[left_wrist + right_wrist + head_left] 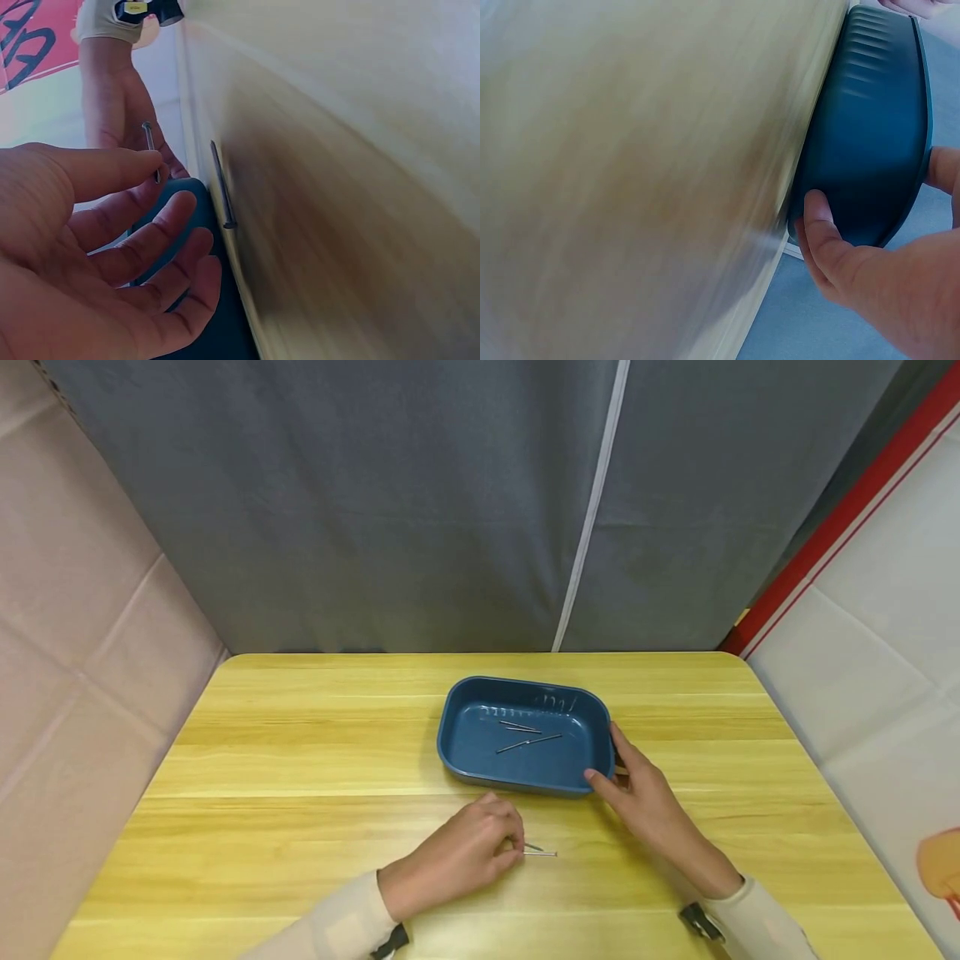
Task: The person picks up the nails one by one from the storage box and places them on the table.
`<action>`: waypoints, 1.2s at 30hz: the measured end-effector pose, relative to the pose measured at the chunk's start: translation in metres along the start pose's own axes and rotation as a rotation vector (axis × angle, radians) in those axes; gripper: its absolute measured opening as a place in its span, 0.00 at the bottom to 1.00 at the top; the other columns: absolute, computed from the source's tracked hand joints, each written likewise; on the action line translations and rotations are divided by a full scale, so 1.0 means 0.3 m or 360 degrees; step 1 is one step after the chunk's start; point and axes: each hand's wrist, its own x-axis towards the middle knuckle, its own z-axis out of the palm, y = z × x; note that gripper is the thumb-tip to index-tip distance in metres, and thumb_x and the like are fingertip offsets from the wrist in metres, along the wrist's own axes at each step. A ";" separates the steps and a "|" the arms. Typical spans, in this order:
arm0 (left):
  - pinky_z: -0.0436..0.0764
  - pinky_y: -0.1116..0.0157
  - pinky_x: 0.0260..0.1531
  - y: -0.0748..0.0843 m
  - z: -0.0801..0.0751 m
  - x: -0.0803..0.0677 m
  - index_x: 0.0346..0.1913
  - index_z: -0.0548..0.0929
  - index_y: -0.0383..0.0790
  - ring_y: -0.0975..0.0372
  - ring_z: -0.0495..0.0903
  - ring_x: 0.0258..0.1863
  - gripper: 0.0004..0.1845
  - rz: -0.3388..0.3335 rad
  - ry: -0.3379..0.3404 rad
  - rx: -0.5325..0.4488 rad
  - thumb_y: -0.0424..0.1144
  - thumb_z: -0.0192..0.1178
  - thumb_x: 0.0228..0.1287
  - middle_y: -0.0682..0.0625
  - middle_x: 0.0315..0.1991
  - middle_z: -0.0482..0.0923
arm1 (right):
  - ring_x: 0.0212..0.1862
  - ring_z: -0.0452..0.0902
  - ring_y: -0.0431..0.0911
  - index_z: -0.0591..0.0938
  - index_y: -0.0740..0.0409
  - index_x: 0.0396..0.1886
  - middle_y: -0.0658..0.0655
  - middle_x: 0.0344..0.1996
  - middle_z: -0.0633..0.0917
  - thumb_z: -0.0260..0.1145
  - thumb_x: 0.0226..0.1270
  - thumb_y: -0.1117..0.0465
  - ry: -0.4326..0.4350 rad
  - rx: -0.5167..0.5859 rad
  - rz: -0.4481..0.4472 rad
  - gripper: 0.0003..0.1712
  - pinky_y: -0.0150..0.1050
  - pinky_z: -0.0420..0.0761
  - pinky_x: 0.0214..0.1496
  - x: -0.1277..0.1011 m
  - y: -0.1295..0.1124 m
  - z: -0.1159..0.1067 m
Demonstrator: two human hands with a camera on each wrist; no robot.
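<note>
One nail (149, 141) is pinched between the thumb and index finger of the left hand (476, 852), its head end projecting beyond the grip. The remaining fingers of this hand curve loosely and hold nothing. A second nail (222, 185) lies on the wood-grained table (262, 827) just beside these fingers; in the head view, part of it is hidden by the hand.

The blue tray (517, 783), a rectangular vessel with rounded corners, stands on the table beyond the left hand. The right hand (641, 789) grips its right end: the thumb lies over the rim near the front corner, and the fingers press against the outer wall, as the right wrist view shows. Inside, on the tray floor, two upper nails (524, 730) lie close together and nearly parallel; nearer the front rim, a longer slanting line of thin metal (517, 746) seems to be nails set end to end.

Both forearms wear cream sleeves (330, 922), with a black strap (701, 922) at each wrist. Behind the table hangs a grey curtain (375, 510) crossed by a pale strip (592, 510). A pale panel (82, 593) flanks the left side; a white panel (892, 643) with a red band (847, 518) flanks the right.
</note>
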 end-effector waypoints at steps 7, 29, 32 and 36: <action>0.83 0.67 0.50 -0.009 0.011 -0.001 0.34 0.91 0.47 0.66 0.79 0.43 0.05 0.0007 0.0006 0.0198 0.34 0.76 0.67 0.59 0.39 0.87 | 0.63 0.85 0.67 0.49 0.71 0.88 0.79 0.76 0.71 0.68 0.85 0.57 -0.0004 0.0016 -0.0003 0.50 0.50 0.89 0.58 0.001 0.001 0.002; 0.81 0.64 0.46 -0.019 0.027 -0.014 0.38 0.92 0.46 0.61 0.78 0.48 0.04 0.0068 -0.0028 0.0524 0.39 0.73 0.73 0.54 0.48 0.86 | 0.63 0.85 0.67 0.49 0.71 0.89 0.78 0.76 0.72 0.68 0.84 0.57 0.0001 0.0012 -0.0001 0.51 0.49 0.89 0.57 0.002 0.001 -0.001; 0.80 0.64 0.43 -0.018 0.026 -0.015 0.39 0.92 0.46 0.60 0.78 0.48 0.04 0.0102 -0.0040 0.0596 0.40 0.73 0.73 0.53 0.48 0.85 | 0.63 0.85 0.67 0.49 0.70 0.89 0.78 0.76 0.72 0.68 0.84 0.57 0.0001 0.0006 -0.0001 0.51 0.49 0.89 0.57 0.003 0.001 0.000; 0.78 0.65 0.41 -0.018 0.026 -0.016 0.40 0.92 0.45 0.60 0.77 0.47 0.04 0.0128 -0.0033 0.0635 0.40 0.73 0.73 0.53 0.48 0.85 | 0.63 0.85 0.67 0.49 0.70 0.89 0.79 0.76 0.72 0.69 0.84 0.57 0.0003 -0.0002 -0.0004 0.51 0.49 0.89 0.57 0.003 0.000 0.000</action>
